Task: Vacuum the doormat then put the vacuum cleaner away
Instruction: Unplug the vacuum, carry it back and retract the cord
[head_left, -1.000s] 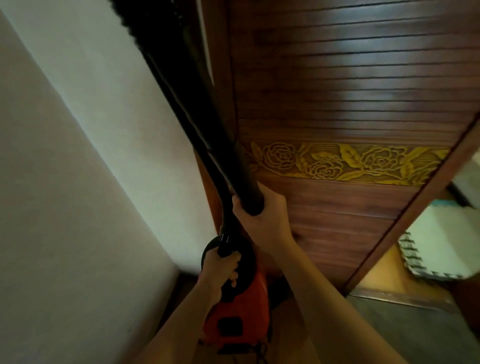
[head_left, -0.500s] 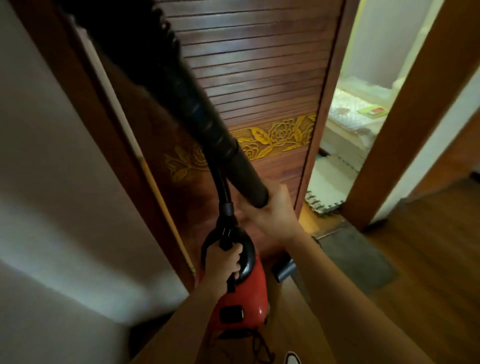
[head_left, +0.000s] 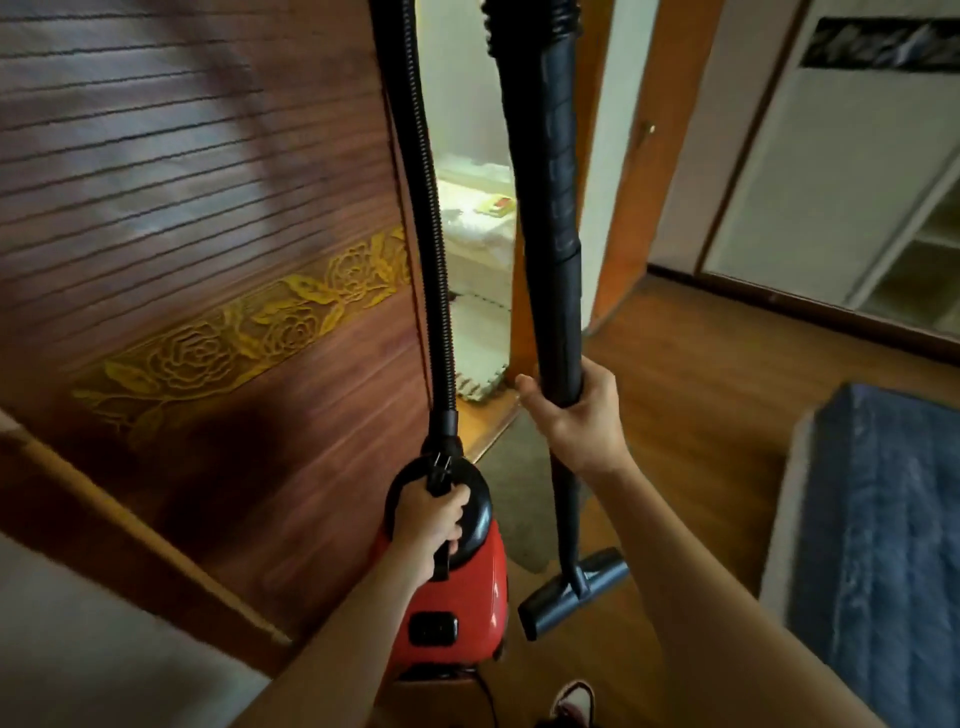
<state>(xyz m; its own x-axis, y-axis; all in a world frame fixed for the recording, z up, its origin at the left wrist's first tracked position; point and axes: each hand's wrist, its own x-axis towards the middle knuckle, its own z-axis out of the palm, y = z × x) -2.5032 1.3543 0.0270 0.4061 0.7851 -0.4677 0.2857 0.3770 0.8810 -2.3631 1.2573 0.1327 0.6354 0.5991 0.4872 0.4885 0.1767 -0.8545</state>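
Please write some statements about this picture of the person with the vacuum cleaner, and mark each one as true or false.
1. The left hand grips the handle of the red vacuum cleaner. True.
2. The right hand holds nothing. False: it grips the black wand.
3. The floor nozzle lies on the blue mat. False: it is over the wooden floor, apart from that mat.
4. The wooden door bears a golden rose carving. True.
5. The hose joins the top of the cleaner. True.
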